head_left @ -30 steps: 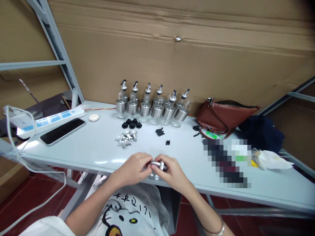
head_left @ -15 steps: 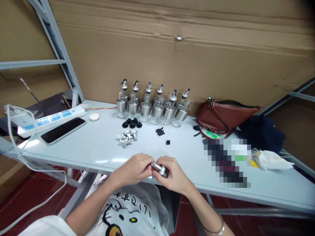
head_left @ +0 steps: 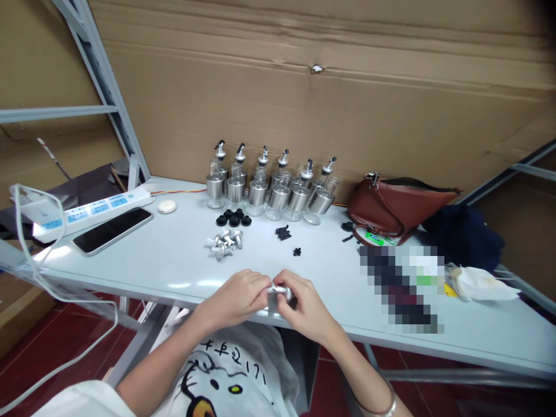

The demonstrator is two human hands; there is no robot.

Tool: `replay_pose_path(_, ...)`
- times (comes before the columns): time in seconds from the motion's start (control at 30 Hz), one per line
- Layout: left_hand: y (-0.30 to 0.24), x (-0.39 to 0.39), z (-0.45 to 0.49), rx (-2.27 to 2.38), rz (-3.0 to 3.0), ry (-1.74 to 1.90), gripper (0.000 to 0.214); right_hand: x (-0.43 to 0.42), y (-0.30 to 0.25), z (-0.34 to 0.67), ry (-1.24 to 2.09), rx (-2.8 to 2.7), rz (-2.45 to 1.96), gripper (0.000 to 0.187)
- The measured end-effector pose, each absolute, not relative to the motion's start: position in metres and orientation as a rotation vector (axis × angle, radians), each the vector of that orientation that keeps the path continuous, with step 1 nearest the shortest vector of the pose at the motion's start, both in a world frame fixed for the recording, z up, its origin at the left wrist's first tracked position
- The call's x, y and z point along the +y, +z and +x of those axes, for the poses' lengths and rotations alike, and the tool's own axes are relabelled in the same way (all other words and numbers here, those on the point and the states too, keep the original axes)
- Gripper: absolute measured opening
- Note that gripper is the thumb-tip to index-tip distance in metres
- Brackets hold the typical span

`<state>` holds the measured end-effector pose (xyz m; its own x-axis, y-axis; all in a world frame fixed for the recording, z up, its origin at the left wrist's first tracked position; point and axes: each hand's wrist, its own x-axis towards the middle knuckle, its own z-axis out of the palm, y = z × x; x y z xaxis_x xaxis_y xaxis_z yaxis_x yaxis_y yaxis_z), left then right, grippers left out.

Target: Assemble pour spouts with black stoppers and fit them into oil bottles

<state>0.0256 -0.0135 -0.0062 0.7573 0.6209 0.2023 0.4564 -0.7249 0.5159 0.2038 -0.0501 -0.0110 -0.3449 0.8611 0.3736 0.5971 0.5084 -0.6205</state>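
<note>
Between my hands, over the table's front edge, is a silver pour spout (head_left: 280, 291). My left hand (head_left: 244, 294) pinches its narrow end. The fingers of my right hand (head_left: 302, 302) are wrapped round the wide end, partly hiding it. Past my hands lie a pile of similar silver spouts (head_left: 225, 244), several black stoppers (head_left: 233, 217), small black levers (head_left: 283, 233) and tiny black pieces (head_left: 297, 252). Behind them stand rows of glass bottles with steel sleeves (head_left: 278, 200); the back ones carry spouts with black levers, while the front ones have open necks.
On the left are a power strip (head_left: 95, 211), a phone (head_left: 113, 230) and a round white object (head_left: 167, 207). A brown bag (head_left: 395, 205), a dark cap (head_left: 467, 237) and white tissue (head_left: 482, 284) lie on the right. A cardboard sheet (head_left: 278, 104) stands behind the bottles.
The spout has turned from a slant to nearly level between my hands. My right hand's fingers have shifted round its wide end. The things on the table have stayed put.
</note>
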Motion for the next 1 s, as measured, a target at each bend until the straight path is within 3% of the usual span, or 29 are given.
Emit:
replay_pose_path(0.23, 0.002, -0.016, 0.025, 0.801, 2.427, 0.476, 0.019, -0.050, -0.013, 0.202, 0.228, -2.174, -1.018, 0.005)
replay_pose_path(0.57, -0.001, -0.013, 0.026, 0.730, 2.541, 0.393, 0.018, -0.048, -0.007, 0.211, 0.252, -2.359, -1.116, 0.008)
replay_pose_path(0.8, -0.004, -0.012, 0.028, 0.730, 2.578, 0.395, 0.019, -0.048, -0.011, 0.215, -0.237, -2.382, -0.967, 0.011)
replay_pose_path(1.0, -0.006, -0.011, 0.027, 0.736, 2.618, 0.380, 0.020, -0.048, -0.009, 0.217, -0.431, -2.382, -0.860, 0.013)
